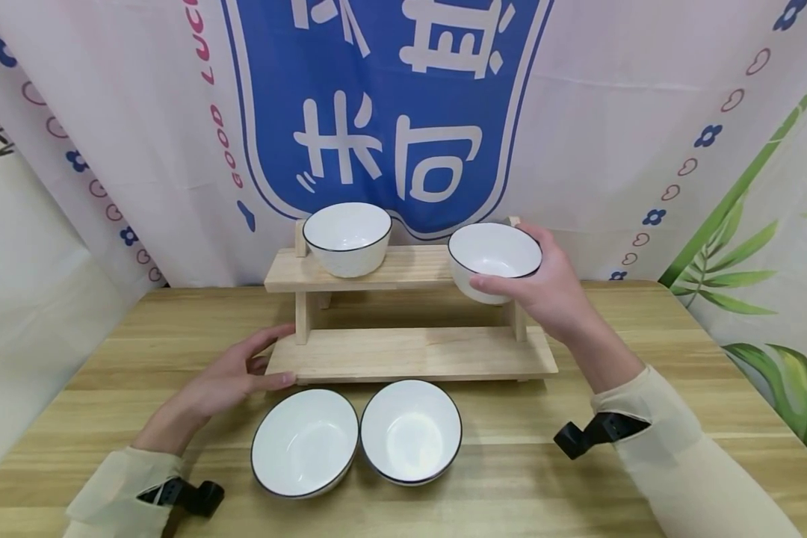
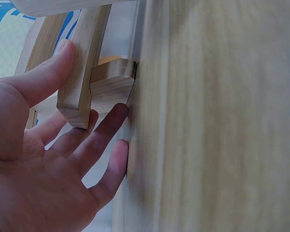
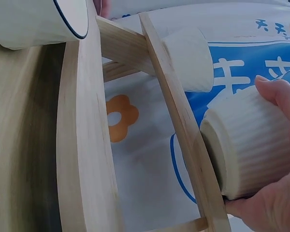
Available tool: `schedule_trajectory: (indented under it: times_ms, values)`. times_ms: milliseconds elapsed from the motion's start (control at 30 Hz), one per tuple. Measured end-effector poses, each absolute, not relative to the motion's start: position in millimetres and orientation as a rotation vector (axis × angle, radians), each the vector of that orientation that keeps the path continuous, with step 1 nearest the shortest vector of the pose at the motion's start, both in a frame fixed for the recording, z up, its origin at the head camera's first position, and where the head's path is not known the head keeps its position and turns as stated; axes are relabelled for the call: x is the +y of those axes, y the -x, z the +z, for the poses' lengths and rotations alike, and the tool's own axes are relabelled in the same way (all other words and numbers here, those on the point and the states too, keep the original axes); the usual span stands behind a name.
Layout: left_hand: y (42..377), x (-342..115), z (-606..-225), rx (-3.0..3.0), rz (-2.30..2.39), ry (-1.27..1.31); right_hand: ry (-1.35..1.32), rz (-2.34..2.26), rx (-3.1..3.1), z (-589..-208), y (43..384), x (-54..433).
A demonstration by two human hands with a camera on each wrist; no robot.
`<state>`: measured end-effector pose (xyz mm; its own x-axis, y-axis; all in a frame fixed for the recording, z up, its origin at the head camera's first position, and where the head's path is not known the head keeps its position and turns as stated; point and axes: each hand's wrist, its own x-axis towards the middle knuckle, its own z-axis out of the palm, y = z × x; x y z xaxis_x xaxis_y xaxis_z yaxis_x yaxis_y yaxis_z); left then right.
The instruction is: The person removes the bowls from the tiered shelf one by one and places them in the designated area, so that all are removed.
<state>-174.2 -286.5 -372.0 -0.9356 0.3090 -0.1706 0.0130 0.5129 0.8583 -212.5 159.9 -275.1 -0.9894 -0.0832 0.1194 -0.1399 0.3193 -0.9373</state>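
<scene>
My right hand [image 1: 554,288] grips a white dark-rimmed bowl [image 1: 494,250] by its right side, thumb at the front. In the right wrist view this ribbed bowl [image 3: 253,140] has its base against the upper board. My left hand [image 1: 232,373] holds the left end of the lower board of a two-tier wooden shelf [image 1: 410,355]. Seen from the left wrist, its thumb lies on one side of the board [image 2: 82,72] and fingers reach round the other. A second bowl [image 1: 347,239] stands on the upper board at the left.
Two more white bowls, a left one [image 1: 305,444] and a right one [image 1: 412,433], sit side by side on the wooden table [image 1: 511,478], just in front of the shelf. Behind the shelf hangs a printed curtain [image 1: 578,149] with a blue panel.
</scene>
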Motion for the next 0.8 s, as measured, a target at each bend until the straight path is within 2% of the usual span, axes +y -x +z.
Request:
schedule_trajectory:
  times_ms: [800]
  values:
    - [174, -286, -372, 2.448, 1.401, -0.271, -0.209, 1.713, -2.59, -272, 191, 171]
